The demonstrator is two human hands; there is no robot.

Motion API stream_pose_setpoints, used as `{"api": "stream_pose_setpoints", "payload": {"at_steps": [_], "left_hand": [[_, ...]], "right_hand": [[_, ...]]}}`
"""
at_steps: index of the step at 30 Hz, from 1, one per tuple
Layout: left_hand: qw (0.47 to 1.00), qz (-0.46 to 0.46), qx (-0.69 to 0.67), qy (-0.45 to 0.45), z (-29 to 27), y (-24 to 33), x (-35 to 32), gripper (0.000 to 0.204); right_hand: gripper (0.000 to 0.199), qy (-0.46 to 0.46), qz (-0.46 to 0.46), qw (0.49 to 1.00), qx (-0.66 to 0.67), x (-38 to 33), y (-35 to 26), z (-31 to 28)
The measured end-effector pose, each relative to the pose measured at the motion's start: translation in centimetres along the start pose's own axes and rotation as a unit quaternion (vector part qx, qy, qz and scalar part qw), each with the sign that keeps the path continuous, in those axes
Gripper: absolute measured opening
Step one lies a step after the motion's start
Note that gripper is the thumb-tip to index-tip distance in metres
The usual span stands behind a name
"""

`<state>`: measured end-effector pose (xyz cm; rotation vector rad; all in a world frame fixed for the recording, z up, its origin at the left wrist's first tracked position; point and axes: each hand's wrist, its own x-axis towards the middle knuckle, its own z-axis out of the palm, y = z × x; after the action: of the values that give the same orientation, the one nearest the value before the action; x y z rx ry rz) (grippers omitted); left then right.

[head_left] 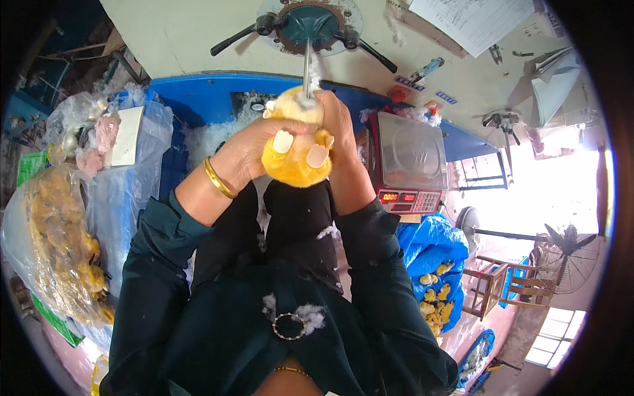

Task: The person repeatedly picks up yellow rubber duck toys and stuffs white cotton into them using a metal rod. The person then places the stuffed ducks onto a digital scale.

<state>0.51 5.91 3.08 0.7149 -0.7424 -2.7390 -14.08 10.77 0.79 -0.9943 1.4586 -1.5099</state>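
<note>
Both my hands hold a yellow plush toy (pixel 284 166) with pale foot pads, up against a metal filling tube (pixel 308 69). The tube's lower end goes into the toy at its far side, and white fluff shows around it. My left hand (pixel 247 146), with a gold bangle on the wrist, wraps round the toy's left side, thumb across its middle. My right hand (pixel 338 122) closes round the toy's right side near the tube; some of its fingers are hidden behind the toy. The tube comes out of a round machine fitting (pixel 310 25) with black handles.
To the right stands a red weighing scale (pixel 413 155); beyond it is a blue bag (pixel 432 245) of yellow plush pieces. Clear plastic bags (pixel 49 224) of yellow plush lie at left. A blue cutter (pixel 428 68) and papers (pixel 472 23) rest on the machine's pale top. A fan (pixel 566 257) stands far right.
</note>
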Motion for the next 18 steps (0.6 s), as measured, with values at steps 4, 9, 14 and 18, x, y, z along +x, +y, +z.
{"api": "stream_pose_setpoints", "payload": {"at_steps": [4, 9, 14, 18], "left_hand": [[1.000, -0.012, 0.013, -0.023, -0.9, -0.2, 0.4, 0.040], [0.999, -0.020, 0.025, -0.009, -0.3, -0.2, -0.3, 0.041], [0.999, -0.009, 0.033, -0.021, -1.3, -1.3, -0.9, 0.041], [0.998, -0.003, 0.052, -0.020, -1.1, -1.2, -1.7, 0.042]], "right_hand": [[0.031, 0.055, 0.068, 0.989, 0.121, -0.4, -0.3, 0.8], [0.032, 0.095, 0.089, 0.970, 0.208, -1.4, -0.9, 1.3], [0.032, 0.137, 0.102, 0.963, 0.209, -2.7, -0.2, 2.1], [0.029, 0.143, 0.091, 0.966, 0.196, -3.3, -0.4, 2.3]]}}
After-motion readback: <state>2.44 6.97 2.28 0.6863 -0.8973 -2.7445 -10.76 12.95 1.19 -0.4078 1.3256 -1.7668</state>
